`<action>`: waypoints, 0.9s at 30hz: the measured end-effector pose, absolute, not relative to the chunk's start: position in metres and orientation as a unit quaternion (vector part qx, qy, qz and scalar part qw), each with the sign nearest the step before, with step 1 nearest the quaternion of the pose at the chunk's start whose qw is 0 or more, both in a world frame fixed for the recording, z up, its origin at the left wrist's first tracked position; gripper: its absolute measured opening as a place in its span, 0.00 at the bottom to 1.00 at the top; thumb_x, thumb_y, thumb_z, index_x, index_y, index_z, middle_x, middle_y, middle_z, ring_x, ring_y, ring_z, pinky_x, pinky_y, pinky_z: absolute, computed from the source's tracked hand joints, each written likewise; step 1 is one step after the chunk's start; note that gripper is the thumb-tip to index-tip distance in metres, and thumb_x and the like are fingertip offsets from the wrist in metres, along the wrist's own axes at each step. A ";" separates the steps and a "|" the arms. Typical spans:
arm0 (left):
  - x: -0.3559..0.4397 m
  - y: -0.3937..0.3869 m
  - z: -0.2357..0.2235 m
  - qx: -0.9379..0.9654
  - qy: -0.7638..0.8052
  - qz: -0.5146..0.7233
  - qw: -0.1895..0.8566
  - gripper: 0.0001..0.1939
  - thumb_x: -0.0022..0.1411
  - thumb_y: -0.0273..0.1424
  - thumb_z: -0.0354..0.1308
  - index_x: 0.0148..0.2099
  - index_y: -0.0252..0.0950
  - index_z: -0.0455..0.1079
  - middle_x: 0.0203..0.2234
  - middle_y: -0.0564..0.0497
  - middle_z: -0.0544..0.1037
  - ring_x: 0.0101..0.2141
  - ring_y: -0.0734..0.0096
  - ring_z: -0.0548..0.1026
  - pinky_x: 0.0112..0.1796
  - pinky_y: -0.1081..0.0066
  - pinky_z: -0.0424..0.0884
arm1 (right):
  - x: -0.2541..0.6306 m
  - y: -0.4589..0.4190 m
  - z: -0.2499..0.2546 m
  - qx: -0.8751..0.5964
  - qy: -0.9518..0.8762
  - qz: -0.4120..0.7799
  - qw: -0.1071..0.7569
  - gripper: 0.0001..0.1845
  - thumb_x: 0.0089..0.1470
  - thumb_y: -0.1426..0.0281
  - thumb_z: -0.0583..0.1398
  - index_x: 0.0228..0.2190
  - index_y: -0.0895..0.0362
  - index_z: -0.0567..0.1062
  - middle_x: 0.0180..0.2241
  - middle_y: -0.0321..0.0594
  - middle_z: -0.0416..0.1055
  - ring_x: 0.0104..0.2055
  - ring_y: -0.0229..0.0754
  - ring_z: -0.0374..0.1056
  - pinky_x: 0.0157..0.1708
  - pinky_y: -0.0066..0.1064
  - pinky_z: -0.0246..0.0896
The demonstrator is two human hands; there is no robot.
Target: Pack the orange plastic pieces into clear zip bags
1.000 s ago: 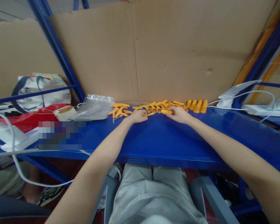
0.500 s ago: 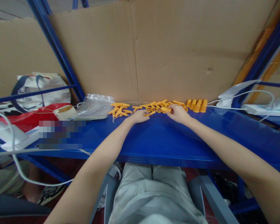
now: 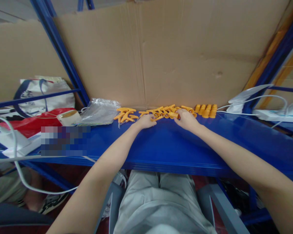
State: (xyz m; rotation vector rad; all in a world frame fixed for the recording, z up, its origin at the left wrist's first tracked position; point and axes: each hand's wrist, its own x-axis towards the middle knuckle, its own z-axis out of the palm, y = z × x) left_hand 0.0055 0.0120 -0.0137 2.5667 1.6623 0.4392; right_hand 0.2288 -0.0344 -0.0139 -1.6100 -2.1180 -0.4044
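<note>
My left hand [image 3: 146, 121] is closed in a pinch on an orange screw-shaped piece [image 3: 157, 119], which points right from the fingertips. My right hand [image 3: 185, 119] grips an orange ribbed sleeve [image 3: 173, 115] lying on its side, its end toward the left hand. The two held pieces are apart. Behind the hands runs a row of orange corkscrew parts with handles and round rings [image 3: 162, 110]. Left of my left hand lies a pile of orange-handled corkscrews [image 3: 125, 114] with thin metal spirals. Several orange cup-shaped pieces [image 3: 206, 110] are grouped to the right.
The blue shelf top [image 3: 166, 143] backs onto a cardboard sheet [image 3: 175, 58]. At left are clear plastic bags [image 3: 99, 112], a red bag [image 3: 39, 122], a white cloth bag [image 3: 48, 94] and a white cable [image 3: 18, 169]. A white power strip [image 3: 278, 115] lies at right. Another person's leg shows lower left.
Hardly anything differs. Both hands keep their grips in nearly the same places, and the view has shifted very slightly.
</note>
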 end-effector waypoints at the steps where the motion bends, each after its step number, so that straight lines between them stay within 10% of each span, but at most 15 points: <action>1: 0.005 0.012 -0.013 0.829 0.541 0.143 0.023 0.17 0.56 0.32 0.57 0.48 0.36 0.75 0.35 0.48 0.81 0.37 0.63 0.78 0.37 0.73 0.71 | 0.229 -0.034 -0.014 -0.582 -0.769 -0.145 0.221 0.14 0.57 0.71 0.55 0.42 0.65 0.73 0.44 0.58 0.74 0.46 0.54 0.71 0.46 0.39 0.64; 27: 0.008 0.010 -0.020 0.849 0.475 0.231 0.010 0.21 0.58 0.29 0.55 0.54 0.37 0.69 0.38 0.48 0.79 0.38 0.64 0.77 0.42 0.69 0.71 | 0.239 -0.023 -0.023 -0.436 -0.842 -0.098 0.301 0.14 0.57 0.73 0.56 0.45 0.61 0.73 0.46 0.53 0.72 0.48 0.51 0.69 0.51 0.45 0.62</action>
